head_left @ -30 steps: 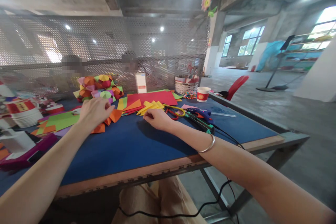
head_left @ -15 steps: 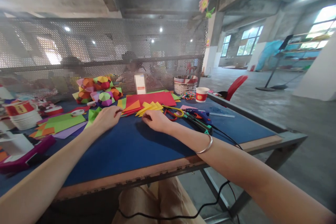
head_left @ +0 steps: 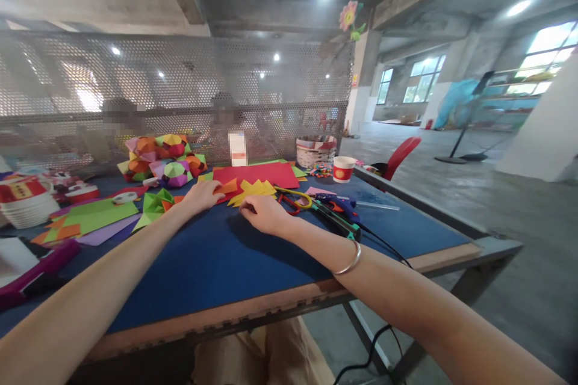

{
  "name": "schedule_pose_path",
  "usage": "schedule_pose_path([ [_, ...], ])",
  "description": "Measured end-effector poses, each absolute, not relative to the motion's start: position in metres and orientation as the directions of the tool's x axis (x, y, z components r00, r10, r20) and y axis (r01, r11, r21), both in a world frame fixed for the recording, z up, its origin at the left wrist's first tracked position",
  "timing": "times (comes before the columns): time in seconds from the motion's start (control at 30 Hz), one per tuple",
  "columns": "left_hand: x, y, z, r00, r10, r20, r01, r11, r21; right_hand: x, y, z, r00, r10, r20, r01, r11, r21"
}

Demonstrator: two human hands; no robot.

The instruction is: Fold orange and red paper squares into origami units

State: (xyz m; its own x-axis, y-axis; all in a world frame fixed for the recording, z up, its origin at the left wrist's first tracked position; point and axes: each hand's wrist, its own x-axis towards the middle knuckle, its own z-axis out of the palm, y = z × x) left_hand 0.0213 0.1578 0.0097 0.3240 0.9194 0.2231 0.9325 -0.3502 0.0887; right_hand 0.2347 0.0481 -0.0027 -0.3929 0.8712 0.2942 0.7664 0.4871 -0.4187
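My left hand (head_left: pixel 202 194) lies on the blue table (head_left: pixel 217 258), fingers reaching onto orange folded paper pieces (head_left: pixel 228 186) at the edge of a red sheet (head_left: pixel 262 173). My right hand (head_left: pixel 261 213) rests just in front of a fan of yellow folded paper pieces (head_left: pixel 251 190), fingers curled and touching their near tips. What lies under either hand's fingertips is hidden. A bangle (head_left: pixel 347 258) sits on my right wrist.
Green folded pieces (head_left: pixel 156 201) and green and purple sheets (head_left: pixel 97 215) lie left. Colourful paper balls (head_left: pixel 162 156) sit at the back. Scissors (head_left: pixel 293 197), a glue gun (head_left: pixel 336 207), a paper cup (head_left: pixel 343 168) and a basket (head_left: pixel 316 149) stand right. A perforated metal screen (head_left: pixel 180 90) backs the table.
My left hand has slid right from the orange and green pieces to the orange pieces by the red sheet. My right hand has barely moved.
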Motion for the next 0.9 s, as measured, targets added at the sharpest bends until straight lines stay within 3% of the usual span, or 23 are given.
schedule_pose_path([
  [0.3,0.019,0.148,0.012,0.276,0.916,0.29,0.911,-0.345,0.224,0.238,0.052,-0.002,-0.358,0.887,0.291,0.741,0.46,-0.489],
  [0.53,0.019,0.126,0.017,0.214,0.91,0.354,0.86,-0.348,0.373,0.239,0.059,-0.001,-0.281,0.933,0.227,0.67,0.36,-0.649],
  [0.73,0.017,0.1,0.006,0.253,0.898,0.36,0.758,-0.415,0.504,0.236,0.06,0.002,-0.201,0.977,0.065,0.489,0.158,-0.858],
  [0.9,0.015,0.089,0.004,0.267,0.899,0.346,0.672,-0.431,0.602,0.236,0.055,0.006,-0.17,0.985,0.008,0.317,0.063,-0.946],
])
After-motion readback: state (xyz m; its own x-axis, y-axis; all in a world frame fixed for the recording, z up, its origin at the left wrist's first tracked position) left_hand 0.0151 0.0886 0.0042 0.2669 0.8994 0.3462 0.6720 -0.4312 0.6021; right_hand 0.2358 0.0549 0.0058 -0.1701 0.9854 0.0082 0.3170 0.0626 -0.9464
